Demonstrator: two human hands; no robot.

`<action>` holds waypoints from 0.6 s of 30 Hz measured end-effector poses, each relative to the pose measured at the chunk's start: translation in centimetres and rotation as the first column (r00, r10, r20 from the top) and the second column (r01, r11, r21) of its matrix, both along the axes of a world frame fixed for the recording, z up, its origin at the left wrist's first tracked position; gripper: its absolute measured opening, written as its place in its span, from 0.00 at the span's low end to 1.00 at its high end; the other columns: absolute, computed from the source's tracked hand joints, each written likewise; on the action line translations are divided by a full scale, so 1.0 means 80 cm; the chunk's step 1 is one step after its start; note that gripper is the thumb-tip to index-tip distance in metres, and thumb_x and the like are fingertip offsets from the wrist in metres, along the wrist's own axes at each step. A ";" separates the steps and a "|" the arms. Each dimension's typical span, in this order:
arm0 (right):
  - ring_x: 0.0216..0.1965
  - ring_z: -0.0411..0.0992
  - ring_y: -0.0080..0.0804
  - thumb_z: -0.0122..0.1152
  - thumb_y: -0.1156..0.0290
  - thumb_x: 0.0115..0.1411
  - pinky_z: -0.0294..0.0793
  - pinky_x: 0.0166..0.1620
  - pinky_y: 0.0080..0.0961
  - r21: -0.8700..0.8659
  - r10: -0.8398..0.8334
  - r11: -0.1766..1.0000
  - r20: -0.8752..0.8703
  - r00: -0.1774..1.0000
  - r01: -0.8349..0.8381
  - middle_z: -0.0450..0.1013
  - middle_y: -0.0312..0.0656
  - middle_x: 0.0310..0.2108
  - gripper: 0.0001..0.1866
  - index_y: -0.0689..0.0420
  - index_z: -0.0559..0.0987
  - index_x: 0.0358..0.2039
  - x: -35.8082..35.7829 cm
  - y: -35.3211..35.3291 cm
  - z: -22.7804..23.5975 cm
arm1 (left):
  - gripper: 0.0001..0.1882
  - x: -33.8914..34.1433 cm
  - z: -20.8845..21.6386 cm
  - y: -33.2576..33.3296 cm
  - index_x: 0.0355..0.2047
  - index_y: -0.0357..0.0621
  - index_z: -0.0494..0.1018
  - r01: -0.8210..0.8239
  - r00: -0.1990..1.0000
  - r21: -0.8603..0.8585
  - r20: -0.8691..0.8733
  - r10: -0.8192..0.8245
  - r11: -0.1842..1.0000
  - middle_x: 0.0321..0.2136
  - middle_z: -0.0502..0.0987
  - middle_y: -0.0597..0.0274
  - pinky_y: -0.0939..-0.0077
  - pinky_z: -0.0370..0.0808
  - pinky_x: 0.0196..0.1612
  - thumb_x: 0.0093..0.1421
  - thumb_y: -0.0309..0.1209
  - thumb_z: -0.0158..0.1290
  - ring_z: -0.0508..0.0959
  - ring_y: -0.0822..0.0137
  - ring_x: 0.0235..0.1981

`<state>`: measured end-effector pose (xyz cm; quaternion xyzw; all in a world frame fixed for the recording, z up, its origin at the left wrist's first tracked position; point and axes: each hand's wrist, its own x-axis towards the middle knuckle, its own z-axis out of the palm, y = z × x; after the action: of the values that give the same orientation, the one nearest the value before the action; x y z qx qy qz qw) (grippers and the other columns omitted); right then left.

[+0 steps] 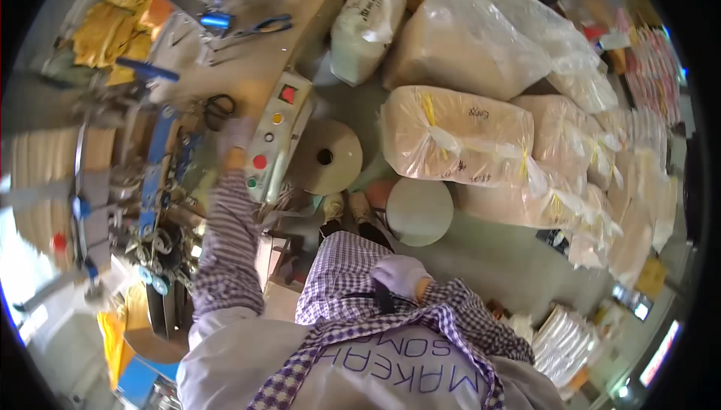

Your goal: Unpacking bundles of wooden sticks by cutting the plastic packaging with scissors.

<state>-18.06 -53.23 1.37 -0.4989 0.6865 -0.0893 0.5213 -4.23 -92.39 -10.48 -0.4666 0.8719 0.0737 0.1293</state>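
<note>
My left arm reaches forward in a striped sleeve. My left hand [237, 137], in a pale glove, is blurred over the worktable, beside a control box [282, 134] with red, yellow and green buttons. Black-handled scissors [218, 110] lie just left of its fingers. Whether those fingers are bent or straight is lost in the blur. My right hand [403, 275], in a whitish glove, rests closed in front of my checked apron [330, 278]. A dark strip [384, 299] shows under its fingers, too little visible to name.
Plastic-wrapped bundles [458, 134] tied with yellow bands stand at the right, below a big clear bag [469, 31]. A large roll [327, 156] is on the floor beside the control box, near a round stool [419, 212]. Machinery with a blue bar [156, 173] fills the left.
</note>
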 end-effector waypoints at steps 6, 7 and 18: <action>0.33 0.67 0.42 0.43 0.59 0.52 0.65 0.36 0.33 0.421 -0.205 0.871 -0.159 0.966 0.254 0.70 0.46 0.29 0.16 0.56 0.74 0.27 -0.007 0.066 -0.006 | 0.41 0.042 -0.038 -0.135 0.45 0.35 0.63 -0.670 0.741 0.199 0.231 0.631 0.715 0.48 0.60 0.44 0.67 0.53 0.52 0.47 0.62 0.32 0.59 0.54 0.52; 0.33 0.67 0.42 0.43 0.59 0.52 0.65 0.37 0.33 0.457 -0.176 0.864 -0.118 0.977 0.211 0.70 0.46 0.29 0.16 0.57 0.74 0.28 -0.003 0.067 -0.007 | 0.42 0.077 -0.071 -0.164 0.46 0.35 0.62 -0.707 0.707 0.227 0.254 0.660 0.670 0.49 0.58 0.45 0.67 0.51 0.54 0.47 0.63 0.31 0.56 0.56 0.54; 0.34 0.68 0.42 0.43 0.58 0.52 0.65 0.39 0.31 0.418 -0.495 0.805 0.080 0.865 0.422 0.70 0.46 0.31 0.15 0.54 0.73 0.31 0.069 0.103 -0.023 | 0.26 0.172 -0.194 -0.250 0.31 0.39 0.70 -0.723 0.459 0.499 -0.171 0.872 0.478 0.28 0.72 0.57 0.71 0.67 0.27 0.52 0.52 0.39 0.72 0.65 0.28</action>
<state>-12.56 -44.99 -0.47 -0.1941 0.7393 -0.1215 0.6333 9.52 -112.40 -26.00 -0.7672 0.5182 0.3772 -0.0224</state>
